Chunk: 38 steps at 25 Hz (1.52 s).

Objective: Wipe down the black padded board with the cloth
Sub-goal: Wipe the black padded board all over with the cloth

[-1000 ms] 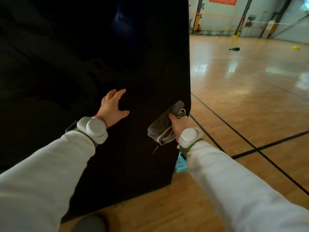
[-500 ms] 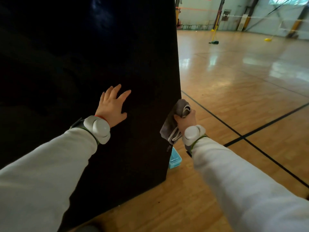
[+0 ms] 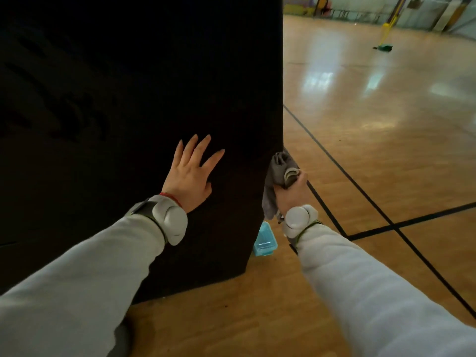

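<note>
The black padded board (image 3: 134, 94) stands upright on the gym floor and fills the left half of the view. My left hand (image 3: 192, 173) lies flat on its front face with fingers spread. My right hand (image 3: 292, 193) grips a bunched grey cloth (image 3: 279, 173) and holds it against the board's right vertical edge, at about the same height as my left hand. The fingers of my right hand are hidden behind the cloth and the edge.
A light blue plastic container (image 3: 264, 239) lies on the wooden floor by the board's right lower corner. Black court lines (image 3: 386, 217) cross the floor to the right. A yellow post with a green base (image 3: 385, 45) stands far back.
My right hand has slid the cloth rightward off the board's front face onto its right edge. My left hand stayed flat on the board. The camera came closer.
</note>
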Each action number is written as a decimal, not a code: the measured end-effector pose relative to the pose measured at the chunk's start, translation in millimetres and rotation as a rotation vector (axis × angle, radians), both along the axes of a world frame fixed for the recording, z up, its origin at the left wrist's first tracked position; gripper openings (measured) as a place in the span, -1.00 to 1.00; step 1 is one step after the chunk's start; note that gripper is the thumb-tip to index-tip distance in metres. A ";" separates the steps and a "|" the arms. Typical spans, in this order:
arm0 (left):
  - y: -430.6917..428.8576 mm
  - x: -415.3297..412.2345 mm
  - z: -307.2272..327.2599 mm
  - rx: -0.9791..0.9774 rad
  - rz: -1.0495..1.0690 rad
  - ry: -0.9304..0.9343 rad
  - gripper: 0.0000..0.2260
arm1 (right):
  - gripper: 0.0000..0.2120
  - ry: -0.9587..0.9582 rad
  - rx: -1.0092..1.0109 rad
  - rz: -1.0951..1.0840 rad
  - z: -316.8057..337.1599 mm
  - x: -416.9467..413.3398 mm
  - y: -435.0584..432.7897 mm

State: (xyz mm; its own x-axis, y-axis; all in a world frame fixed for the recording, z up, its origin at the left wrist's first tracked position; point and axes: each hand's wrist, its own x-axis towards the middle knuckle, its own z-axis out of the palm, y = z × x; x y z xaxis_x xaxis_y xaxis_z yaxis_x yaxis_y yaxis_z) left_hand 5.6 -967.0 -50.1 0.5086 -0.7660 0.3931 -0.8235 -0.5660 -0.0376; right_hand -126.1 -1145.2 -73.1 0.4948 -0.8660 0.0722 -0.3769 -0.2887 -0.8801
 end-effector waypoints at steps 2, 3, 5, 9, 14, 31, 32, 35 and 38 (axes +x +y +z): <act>-17.3 2.6 -4.9 -0.057 0.019 -0.067 -0.27 | -0.74 -0.046 -0.067 -0.021 -9.8 3.9 -16.1; -25.9 4.7 -7.1 -0.078 0.030 -0.102 -0.25 | -0.74 -0.095 -0.088 -0.012 -14.8 6.1 -23.5; -40.0 9.4 -11.9 -0.090 0.062 -0.155 -0.21 | -0.69 -0.179 -0.168 0.039 -19.1 10.3 -32.6; -56.9 15.5 -24.8 -0.069 0.175 -0.183 -0.14 | -0.60 -0.257 -0.283 0.079 -18.4 25.2 -44.7; -56.6 25.0 -31.2 -0.070 0.178 -0.220 -0.09 | -0.58 -0.344 -0.396 0.020 -22.3 41.4 -43.1; -58.8 32.0 -42.9 -0.151 0.154 -0.311 -0.16 | -0.55 -0.095 -0.596 0.130 -77.6 80.6 -37.4; -57.6 31.6 -44.0 -0.141 0.148 -0.313 -0.15 | -0.57 -0.058 -0.580 0.153 -84.8 77.0 -38.5; -54.9 32.4 -44.0 -0.099 0.151 -0.310 -0.11 | -0.63 0.101 -0.568 0.252 -93.2 67.3 -47.9; -53.2 32.4 -41.9 -0.054 0.173 -0.292 -0.06 | -0.65 0.135 -0.513 0.325 -74.5 60.2 -52.8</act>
